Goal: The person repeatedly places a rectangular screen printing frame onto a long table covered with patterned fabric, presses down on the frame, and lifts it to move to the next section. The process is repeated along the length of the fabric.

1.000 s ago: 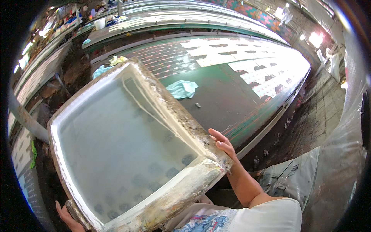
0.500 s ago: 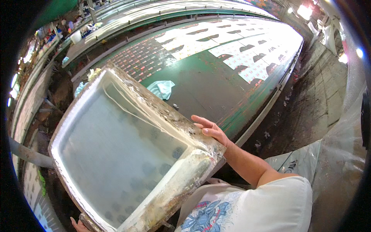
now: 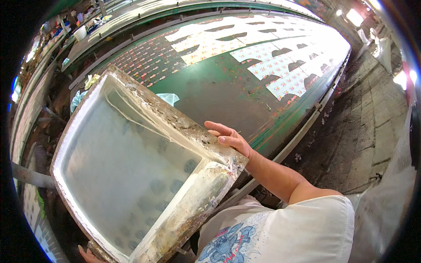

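A large screen printing frame (image 3: 127,171) is tilted in front of me, its grey mesh framed by wide, paint-crusted edges. Dark round marks show faintly through the mesh near its lower right. My right hand (image 3: 230,139) grips the frame's right corner, with fingers over the outer edge. At the lower left, my left hand (image 3: 89,255) holds the frame's near corner; only some of its fingers show and the rest lies behind the frame. Beyond the frame, a light blue cloth (image 3: 168,98) lies partly hidden on the long green table (image 3: 201,83).
Printed fabric pieces (image 3: 287,83) cover the table's far part, with rows of small red prints (image 3: 147,61) at left. A metal rail (image 3: 302,127) follows the table's right edge beside a paved aisle (image 3: 372,114). A grey pipe (image 3: 33,176) stands left of the frame.
The frame has shifted slightly left and up in view, with both hands still on it. More of the blue cloth is now covered by the frame, and more aisle shows at right.
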Available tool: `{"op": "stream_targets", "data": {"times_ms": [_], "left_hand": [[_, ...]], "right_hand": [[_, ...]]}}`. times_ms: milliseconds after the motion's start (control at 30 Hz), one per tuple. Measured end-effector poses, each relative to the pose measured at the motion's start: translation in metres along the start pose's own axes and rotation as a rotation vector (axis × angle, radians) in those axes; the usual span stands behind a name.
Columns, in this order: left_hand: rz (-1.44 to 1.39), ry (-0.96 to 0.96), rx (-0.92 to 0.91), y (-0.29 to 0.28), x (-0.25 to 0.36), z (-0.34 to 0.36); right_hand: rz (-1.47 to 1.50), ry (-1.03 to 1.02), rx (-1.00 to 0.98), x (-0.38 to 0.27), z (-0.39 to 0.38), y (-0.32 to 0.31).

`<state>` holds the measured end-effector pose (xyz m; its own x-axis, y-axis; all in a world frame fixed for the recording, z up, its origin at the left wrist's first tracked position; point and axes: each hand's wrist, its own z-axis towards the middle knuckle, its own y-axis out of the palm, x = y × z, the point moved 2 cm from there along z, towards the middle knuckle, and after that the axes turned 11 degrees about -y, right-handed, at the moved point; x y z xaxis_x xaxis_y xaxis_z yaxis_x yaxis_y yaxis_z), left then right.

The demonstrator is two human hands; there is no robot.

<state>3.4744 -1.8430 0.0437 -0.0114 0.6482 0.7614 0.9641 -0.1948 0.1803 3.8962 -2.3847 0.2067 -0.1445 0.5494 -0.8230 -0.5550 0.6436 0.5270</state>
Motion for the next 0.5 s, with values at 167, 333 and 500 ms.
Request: {"op": "stream_targets", "data": {"times_ms": [167, 333, 500], "left_hand": [[0.001, 0.025, -0.035, -0.021, 0.021, 0.009], [-0.001, 0.012, -0.008, -0.016, 0.037, 0.004], [-0.012, 0.065, -0.087, -0.015, 0.025, 0.038]], "right_hand": [[0.023, -0.018, -0.025, 0.009, -0.004, 0.004], [0.022, -0.019, -0.041, 0.002, -0.008, 0.013], [0.032, 0.032, -0.045, -0.008, -0.013, 0.025]]}}
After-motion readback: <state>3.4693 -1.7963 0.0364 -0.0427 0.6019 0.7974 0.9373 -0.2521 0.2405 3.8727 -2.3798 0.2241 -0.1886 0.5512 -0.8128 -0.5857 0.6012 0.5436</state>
